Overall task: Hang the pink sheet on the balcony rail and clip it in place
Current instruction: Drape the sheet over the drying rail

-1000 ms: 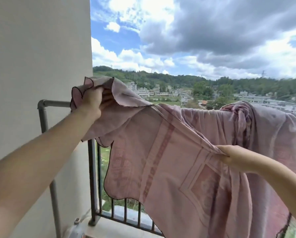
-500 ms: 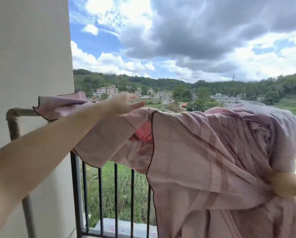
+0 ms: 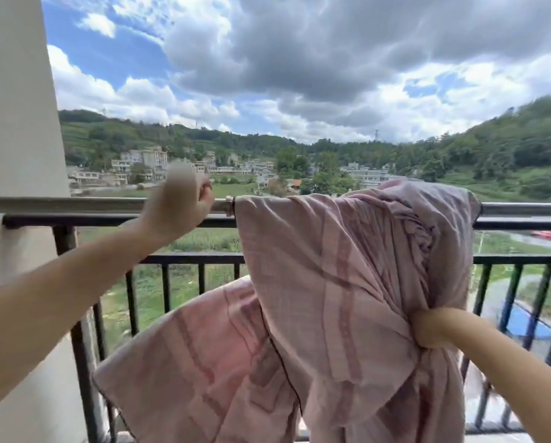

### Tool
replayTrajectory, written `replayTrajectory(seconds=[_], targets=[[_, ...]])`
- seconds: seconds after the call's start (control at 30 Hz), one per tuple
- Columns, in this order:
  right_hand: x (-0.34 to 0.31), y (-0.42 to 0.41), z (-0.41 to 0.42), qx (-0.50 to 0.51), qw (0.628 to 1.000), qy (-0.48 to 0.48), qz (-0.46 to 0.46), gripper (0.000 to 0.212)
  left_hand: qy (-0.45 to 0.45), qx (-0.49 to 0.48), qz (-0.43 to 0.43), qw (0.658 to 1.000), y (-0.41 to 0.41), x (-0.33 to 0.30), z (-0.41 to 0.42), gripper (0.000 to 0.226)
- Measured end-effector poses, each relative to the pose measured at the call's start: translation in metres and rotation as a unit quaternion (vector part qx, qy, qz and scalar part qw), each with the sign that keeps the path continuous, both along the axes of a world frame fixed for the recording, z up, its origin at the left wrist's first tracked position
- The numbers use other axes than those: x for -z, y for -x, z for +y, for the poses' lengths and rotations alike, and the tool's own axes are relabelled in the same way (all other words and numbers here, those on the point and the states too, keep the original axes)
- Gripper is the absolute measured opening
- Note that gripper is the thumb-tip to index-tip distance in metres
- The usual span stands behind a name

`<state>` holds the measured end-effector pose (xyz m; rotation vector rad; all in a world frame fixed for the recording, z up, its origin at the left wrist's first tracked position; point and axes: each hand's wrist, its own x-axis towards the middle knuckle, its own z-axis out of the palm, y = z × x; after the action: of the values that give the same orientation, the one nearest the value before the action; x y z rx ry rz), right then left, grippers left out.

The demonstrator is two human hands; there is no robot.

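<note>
- pink sheet (image 3: 347,282) draped over the metal rail (image 3: 76,204), right of the rail's middle; bunched and twisted near its top right, where it crosses the rail
- sheet's left edge on the rail sits just beside a joint ring (image 3: 228,206) on the pipe
- lower left part of the sheet billows out toward the camera, in front of the black railing bars (image 3: 168,282), corner low near the wall side
- left hand (image 3: 178,203) blurred, loosely curled at the rail just left of the sheet's edge; can't tell if it grips the rail or holds anything; not touching the sheet as far as visible
- right hand (image 3: 427,327) closed in a fist, clutching a gathered bunch of the sheet well below the rail, fabric pulled taut toward it
- beige wall (image 3: 15,123) at the left end of the rail
- hills, buildings, cloudy sky beyond
</note>
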<state>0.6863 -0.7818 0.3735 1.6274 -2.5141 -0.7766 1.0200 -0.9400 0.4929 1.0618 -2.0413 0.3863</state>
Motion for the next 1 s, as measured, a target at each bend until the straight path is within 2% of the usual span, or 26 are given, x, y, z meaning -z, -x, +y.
replayTrajectory(seconds=[0.03,0.07,0.1,0.13,0.17,0.2,0.27,0.3,0.33,0.37,0.4,0.43,0.47,0.53,0.57,0.6,0.63,0.7,0.73,0.8,0.83,0.9,0.93,0.97,1.0], targets=[[0.000,-0.008,0.003,-0.023,1.000,-0.015,-0.007,0.040,-0.087,0.036,-0.020,0.995,0.017,0.019,0.008,0.035],[0.000,-0.015,0.004,-0.016,0.999,-0.019,-0.021,0.039,-0.205,0.075,-0.029,0.975,0.036,0.040,0.019,0.044],[0.003,-0.019,0.006,-0.019,0.999,-0.021,-0.045,0.038,-0.337,0.133,0.012,0.932,0.054,0.056,0.029,0.052],[0.002,-0.022,0.007,-0.028,0.997,-0.027,-0.067,0.037,-0.436,0.200,0.092,0.872,0.069,0.066,0.037,0.058],[-0.002,-0.027,0.012,-0.039,0.995,-0.030,-0.091,0.038,-0.471,0.264,0.189,0.820,0.084,0.070,0.038,0.059],[-0.011,-0.027,0.018,-0.038,0.991,-0.031,-0.123,0.038,-0.476,0.302,0.269,0.781,0.094,0.066,0.037,0.048],[-0.038,-0.019,0.026,-0.043,0.968,0.037,-0.244,0.027,-0.441,0.345,0.368,0.742,0.109,0.048,0.044,0.021],[-0.054,-0.012,0.030,-0.059,0.938,0.123,-0.318,0.015,-0.423,0.352,0.389,0.739,0.114,0.041,0.047,0.018],[-0.072,-0.006,0.035,-0.078,0.892,0.241,-0.374,0.008,-0.409,0.352,0.392,0.745,0.117,0.036,0.048,0.020],[-0.088,0.004,0.038,-0.100,0.833,0.379,-0.389,0.009,-0.394,0.345,0.383,0.761,0.115,0.034,0.047,0.024],[-0.102,0.012,0.038,-0.114,0.777,0.501,-0.364,0.023,-0.381,0.330,0.366,0.782,0.113,0.035,0.047,0.028],[-0.113,0.020,0.034,-0.113,0.744,0.577,-0.318,0.042,-0.372,0.309,0.329,0.811,0.110,0.039,0.049,0.032],[-0.119,0.025,0.029,-0.099,0.742,0.603,-0.276,0.060,-0.366,0.293,0.279,0.838,0.108,0.047,0.053,0.036],[-0.117,0.027,0.009,-0.039,0.801,0.554,-0.223,0.082,-0.342,0.290,0.190,0.874,0.109,0.067,0.075,0.040],[-0.110,0.027,-0.002,-0.016,0.830,0.524,-0.191,0.083,-0.332,0.300,0.152,0.881,0.111,0.080,0.090,0.042],[-0.104,0.029,-0.011,-0.006,0.844,0.514,-0.155,0.076,-0.324,0.317,0.120,0.883,0.113,0.091,0.106,0.045],[-0.099,0.030,-0.017,-0.013,0.840,0.528,-0.126,0.063,-0.317,0.329,0.087,0.885,0.116,0.100,0.119,0.046],[-0.105,0.038,-0.021,-0.059,0.804,0.580,-0.116,0.034,-0.309,0.320,0.020,0.895,0.123,0.111,0.130,0.046],[-0.111,0.044,-0.021,-0.082,0.789,0.595,-0.128,0.026,-0.312,0.312,0.020,0.897,0.125,0.107,0.129,0.043],[-0.129,0.063,-0.017,-0.112,0.763,0.618,-0.153,0.021,-0.337,0.296,0.118,0.886,0.130,0.089,0.116,0.036],[-0.139,0.075,-0.014,-0.121,0.748,0.632,-0.165,0.020,-0.347,0.293,0.186,0.871,0.134,0.076,0.108,0.044],[-0.157,0.102,-0.008,-0.124,0.728,0.650,-0.177,0.017,-0.383,0.294,0.310,0.819,0.143,0.049,0.098,0.068],[-0.166,0.120,-0.006,-0.118,0.724,0.655,-0.181,0.015,-0.405,0.296,0.346,0.793,0.150,0.040,0.092,0.062],[-0.174,0.137,-0.003,-0.110,0.719,0.662,-0.183,0.013,-0.411,0.294,0.364,0.783,0.160,0.034,0.091,0.043],[-0.183,0.156,-0.001,-0.099,0.711,0.671,-0.186,0.013,-0.408,0.282,0.356,0.792,0.170,0.031,0.096,0.019]])
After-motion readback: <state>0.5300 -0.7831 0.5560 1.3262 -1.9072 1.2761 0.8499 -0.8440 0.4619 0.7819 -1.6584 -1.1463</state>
